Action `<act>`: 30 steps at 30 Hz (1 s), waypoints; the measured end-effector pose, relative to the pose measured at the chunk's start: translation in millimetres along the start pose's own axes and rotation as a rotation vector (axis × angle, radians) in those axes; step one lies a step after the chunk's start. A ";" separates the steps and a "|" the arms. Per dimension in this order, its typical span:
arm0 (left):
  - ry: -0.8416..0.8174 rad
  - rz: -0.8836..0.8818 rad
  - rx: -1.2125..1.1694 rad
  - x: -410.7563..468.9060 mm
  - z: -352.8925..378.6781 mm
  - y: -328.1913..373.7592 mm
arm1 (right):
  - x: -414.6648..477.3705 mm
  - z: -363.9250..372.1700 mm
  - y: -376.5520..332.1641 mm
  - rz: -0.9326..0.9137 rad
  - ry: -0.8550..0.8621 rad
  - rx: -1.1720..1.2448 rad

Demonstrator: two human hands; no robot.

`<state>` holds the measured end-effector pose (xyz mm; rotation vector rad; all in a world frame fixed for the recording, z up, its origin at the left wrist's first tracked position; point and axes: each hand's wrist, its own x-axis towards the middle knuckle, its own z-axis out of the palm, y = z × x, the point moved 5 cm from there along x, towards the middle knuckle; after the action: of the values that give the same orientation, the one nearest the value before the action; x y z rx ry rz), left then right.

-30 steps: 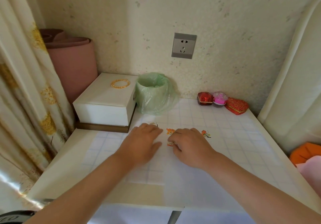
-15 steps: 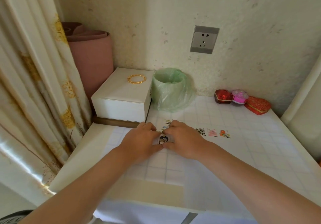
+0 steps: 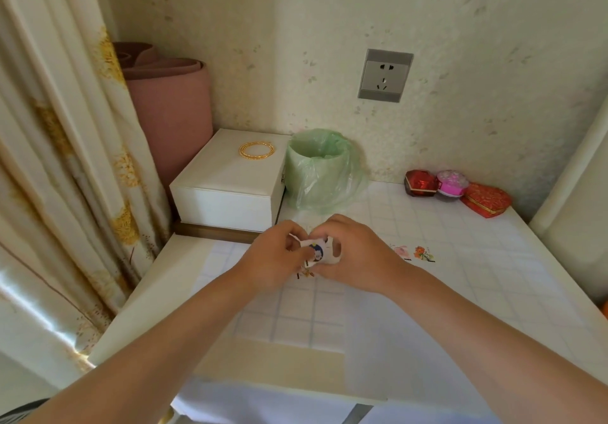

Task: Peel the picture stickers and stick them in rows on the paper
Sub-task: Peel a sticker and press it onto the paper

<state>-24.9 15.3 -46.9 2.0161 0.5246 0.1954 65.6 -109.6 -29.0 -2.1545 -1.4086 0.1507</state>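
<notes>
Left hand (image 3: 273, 259) and right hand (image 3: 358, 255), earlier down on the paper (image 3: 427, 311), now pinch a sticker strip (image 3: 319, 252) above it. Stickers (image 3: 304, 273) beneath them are mostly hidden.

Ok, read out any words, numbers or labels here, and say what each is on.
None can be read.
Dark marks under the stuck stickers: too small to read.
The sticker sheet pinched by the left hand and right hand: a picture, no words.
The socket and red boxes: no lettering visible.
</notes>
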 end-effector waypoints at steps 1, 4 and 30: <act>0.032 -0.017 -0.078 0.2 -1.2 3.6 | -0.5 -4.6 2.1 0.033 0.024 0.065; 0.086 -0.081 -0.290 0.9 -1.7 12.6 | -3.0 -16.2 12.2 0.265 0.086 0.302; 0.101 0.160 -0.086 26.7 53.4 61.6 | -36.8 -58.7 57.4 0.516 0.269 0.669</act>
<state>35.0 -40.5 -21.4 1.9714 0.4103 0.4121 118.3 -181.4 -16.2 -1.8192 -0.5165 0.4365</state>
